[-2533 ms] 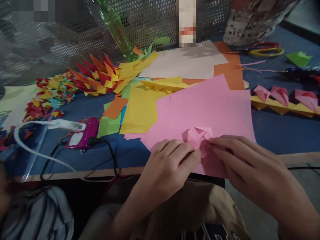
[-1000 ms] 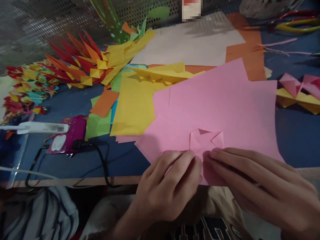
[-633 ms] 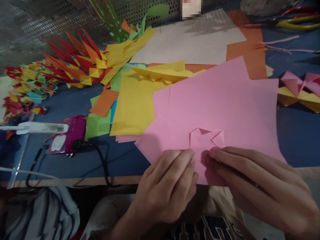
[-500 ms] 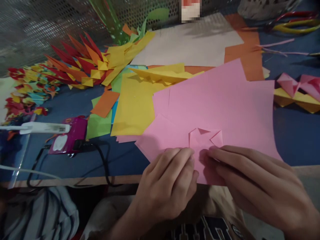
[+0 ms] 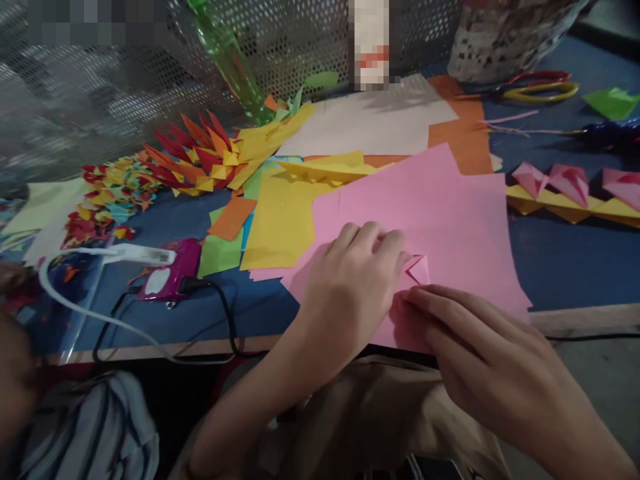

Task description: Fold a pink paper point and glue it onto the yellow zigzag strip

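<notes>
A small folded piece of pink paper [image 5: 421, 268] lies on larger pink sheets [image 5: 475, 220] near the table's front edge. My left hand [image 5: 357, 283] is curled over the left part of this piece, hiding much of it. At its lower right, my right hand [image 5: 475, 340] has its fingers pressed together on the paper. A folded point with a darker pink crease shows between the two hands. The thumbs are mostly hidden.
Yellow paper [image 5: 280, 227] and an orange strip [image 5: 233, 218] lie left of the pink sheets. Further left are a magenta box with cables [image 5: 173, 273] and red-orange folded spikes [image 5: 200, 150]. Scissors [image 5: 540, 90] and a pink-and-yellow folded chain [image 5: 570, 190] are at right.
My left hand has moved up and over the small folded paper, covering its upper left part. My right hand stays at its lower right. The camera view has shifted.
</notes>
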Motion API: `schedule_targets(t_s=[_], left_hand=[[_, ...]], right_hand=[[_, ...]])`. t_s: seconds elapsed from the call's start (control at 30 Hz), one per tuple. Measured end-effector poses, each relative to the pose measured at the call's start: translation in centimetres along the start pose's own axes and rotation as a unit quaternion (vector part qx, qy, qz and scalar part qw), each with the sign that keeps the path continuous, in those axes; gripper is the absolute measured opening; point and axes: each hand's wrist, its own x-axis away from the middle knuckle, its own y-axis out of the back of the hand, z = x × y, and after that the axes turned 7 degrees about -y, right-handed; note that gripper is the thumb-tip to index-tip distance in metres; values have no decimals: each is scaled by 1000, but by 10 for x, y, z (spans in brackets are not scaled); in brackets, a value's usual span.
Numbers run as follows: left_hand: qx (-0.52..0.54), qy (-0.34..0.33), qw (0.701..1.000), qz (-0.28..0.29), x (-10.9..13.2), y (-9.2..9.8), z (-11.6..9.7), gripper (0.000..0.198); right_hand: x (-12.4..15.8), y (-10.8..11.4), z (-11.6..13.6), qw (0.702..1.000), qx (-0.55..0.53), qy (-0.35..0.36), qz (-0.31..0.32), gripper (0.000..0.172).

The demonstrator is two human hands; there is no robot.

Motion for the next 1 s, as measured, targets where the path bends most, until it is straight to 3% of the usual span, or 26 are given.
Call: schedule_targets(t_s=[0.1, 0.2, 0.4, 0.6, 0.77, 1.0], left_hand=[[-10, 16, 999, 39, -13, -8, 2, 28], [11, 11, 999, 43, -15, -7, 5, 26], [99, -17, 993, 65, -12, 7, 13, 30], [67, -30, 996, 54, -12, 1, 14, 24], [78, -51, 992, 83, -14, 0, 12, 11], [169, -61, 978, 108, -20, 11, 15, 7]], right_hand=[[-3, 0, 6, 1000, 19, 3, -8, 34], [-7, -1, 12, 1000, 8, -5, -20, 32], [-3, 6, 10, 997, -55, -3, -46, 49], [-19, 19, -21, 981, 9, -159, -113, 32], [-34, 10, -42, 993, -2, -105, -49, 26], [-34, 10, -39, 993, -57, -107, -4, 24]])
